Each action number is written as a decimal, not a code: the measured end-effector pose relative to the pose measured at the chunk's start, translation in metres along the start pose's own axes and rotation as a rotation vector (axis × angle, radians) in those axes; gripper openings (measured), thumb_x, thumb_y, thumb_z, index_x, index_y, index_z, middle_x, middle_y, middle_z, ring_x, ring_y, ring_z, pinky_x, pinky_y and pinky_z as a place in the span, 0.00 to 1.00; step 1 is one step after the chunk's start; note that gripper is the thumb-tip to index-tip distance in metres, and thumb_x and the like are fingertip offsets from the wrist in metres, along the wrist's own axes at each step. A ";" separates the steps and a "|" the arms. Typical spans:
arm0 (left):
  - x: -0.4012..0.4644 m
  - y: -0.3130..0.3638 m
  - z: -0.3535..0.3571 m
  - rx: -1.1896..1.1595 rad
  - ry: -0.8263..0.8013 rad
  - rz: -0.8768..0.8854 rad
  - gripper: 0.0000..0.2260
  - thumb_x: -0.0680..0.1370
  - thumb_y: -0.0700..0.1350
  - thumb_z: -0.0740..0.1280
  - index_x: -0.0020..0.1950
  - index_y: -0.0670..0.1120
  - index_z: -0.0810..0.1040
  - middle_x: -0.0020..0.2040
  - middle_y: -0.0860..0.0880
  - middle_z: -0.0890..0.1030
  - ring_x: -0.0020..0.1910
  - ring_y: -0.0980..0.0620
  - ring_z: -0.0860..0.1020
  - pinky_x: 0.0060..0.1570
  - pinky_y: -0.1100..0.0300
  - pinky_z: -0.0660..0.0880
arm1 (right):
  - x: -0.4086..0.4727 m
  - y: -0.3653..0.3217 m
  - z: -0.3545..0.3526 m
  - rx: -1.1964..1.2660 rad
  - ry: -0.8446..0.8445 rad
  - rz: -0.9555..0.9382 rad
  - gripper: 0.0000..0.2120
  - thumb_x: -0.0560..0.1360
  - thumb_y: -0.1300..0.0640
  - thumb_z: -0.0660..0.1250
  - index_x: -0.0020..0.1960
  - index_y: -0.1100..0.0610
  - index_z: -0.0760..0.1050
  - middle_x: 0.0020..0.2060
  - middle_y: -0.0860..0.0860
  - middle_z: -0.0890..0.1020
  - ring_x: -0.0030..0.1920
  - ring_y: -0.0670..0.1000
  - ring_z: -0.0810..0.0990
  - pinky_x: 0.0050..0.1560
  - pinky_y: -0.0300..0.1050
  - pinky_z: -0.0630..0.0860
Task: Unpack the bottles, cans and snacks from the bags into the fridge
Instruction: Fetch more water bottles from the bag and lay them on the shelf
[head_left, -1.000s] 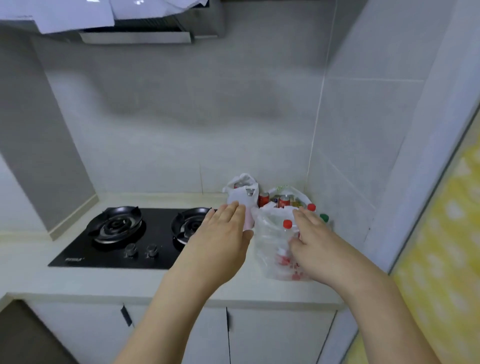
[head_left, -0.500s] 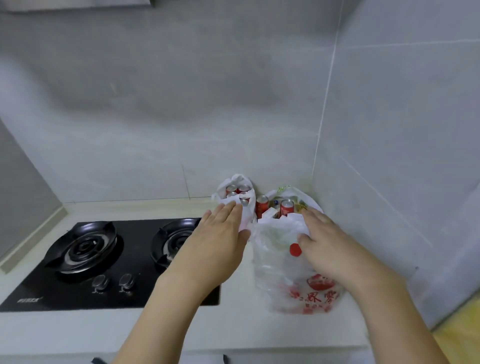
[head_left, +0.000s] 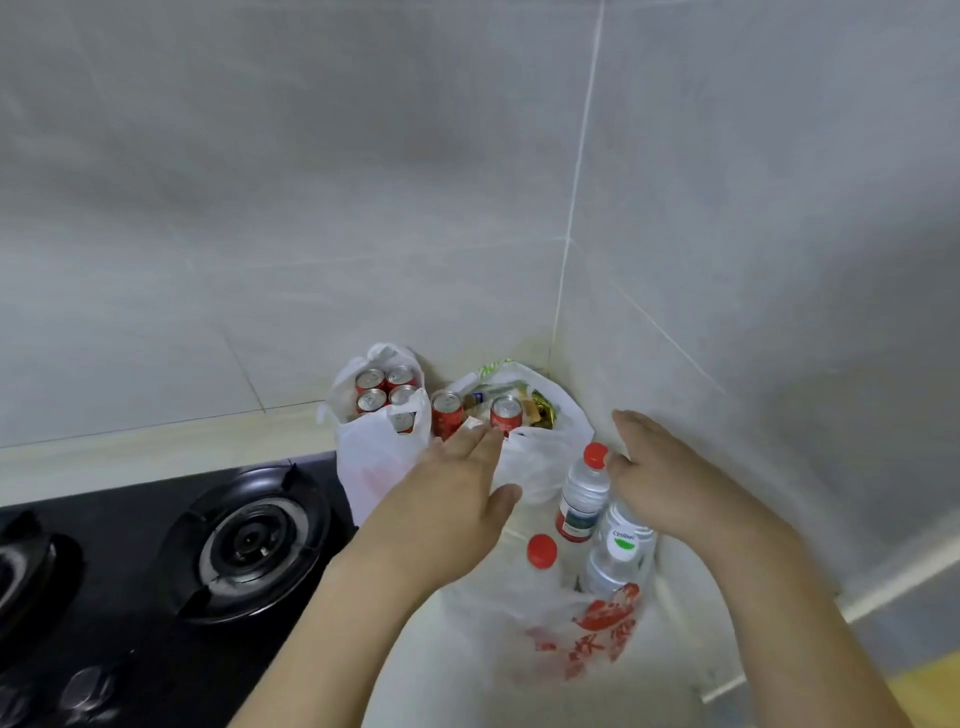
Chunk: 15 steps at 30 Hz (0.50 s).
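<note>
unpacking is only at its start, by the look of it: all three bags stand full on the counter (head_left: 691, 623) in the tiled corner, and no fridge is in view. your left hand (head_left: 452, 499) hovers flat over the middle bag (head_left: 540, 457), fingers (head_left: 467, 441) straight and spread, holding nothing. your right hand (head_left: 660, 478) lies beside the red-capped bottle (head_left: 584, 493), thumb near its cap; whether it has hold of the bottle or the bag's edge you cannot tell from here. the next move, i judge, calls for you to close round one bottle's neck and lift it straight up out of the thin plastic, steadying the bag with the other hand so it does not tip.

the nearest bag (head_left: 587, 623), clear with red print, holds upright water bottles, one with a green-marked white cap (head_left: 622, 543), one showing only a red cap (head_left: 541, 551). the middle bag carries red cans (head_left: 506, 410) and gold-wrapped snacks (head_left: 543, 410); the far white bag (head_left: 374, 452), next to the hob (head_left: 249, 540), holds more red cans, packed close.
</note>
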<state>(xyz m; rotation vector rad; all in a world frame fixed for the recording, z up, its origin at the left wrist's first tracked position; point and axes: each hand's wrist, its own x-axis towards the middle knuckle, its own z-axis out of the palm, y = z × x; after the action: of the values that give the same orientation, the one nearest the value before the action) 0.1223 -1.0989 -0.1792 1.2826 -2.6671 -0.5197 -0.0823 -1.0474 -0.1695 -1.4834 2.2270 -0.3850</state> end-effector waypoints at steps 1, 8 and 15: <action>0.007 0.000 0.007 0.000 -0.022 -0.004 0.29 0.83 0.57 0.54 0.81 0.50 0.50 0.80 0.53 0.52 0.78 0.54 0.51 0.73 0.59 0.54 | 0.009 0.004 0.001 0.000 -0.016 0.008 0.20 0.82 0.60 0.52 0.73 0.61 0.60 0.73 0.53 0.63 0.72 0.52 0.62 0.66 0.42 0.61; 0.041 0.002 0.058 0.042 -0.287 -0.041 0.34 0.81 0.62 0.57 0.81 0.49 0.50 0.81 0.50 0.51 0.79 0.50 0.48 0.76 0.55 0.48 | 0.073 0.032 0.019 -0.035 -0.078 0.051 0.04 0.80 0.56 0.56 0.52 0.56 0.64 0.53 0.52 0.73 0.49 0.51 0.71 0.41 0.42 0.67; 0.063 -0.006 0.094 0.158 -0.453 -0.039 0.38 0.78 0.64 0.61 0.80 0.47 0.52 0.81 0.49 0.50 0.79 0.49 0.46 0.77 0.53 0.42 | 0.104 0.044 0.037 -0.145 -0.188 0.089 0.01 0.79 0.59 0.57 0.49 0.55 0.64 0.39 0.50 0.71 0.36 0.47 0.69 0.31 0.39 0.61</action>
<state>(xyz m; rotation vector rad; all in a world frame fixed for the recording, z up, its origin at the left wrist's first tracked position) 0.0614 -1.1283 -0.2707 1.4031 -3.1103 -0.6888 -0.1337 -1.1256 -0.2428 -1.4216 2.1983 -0.0541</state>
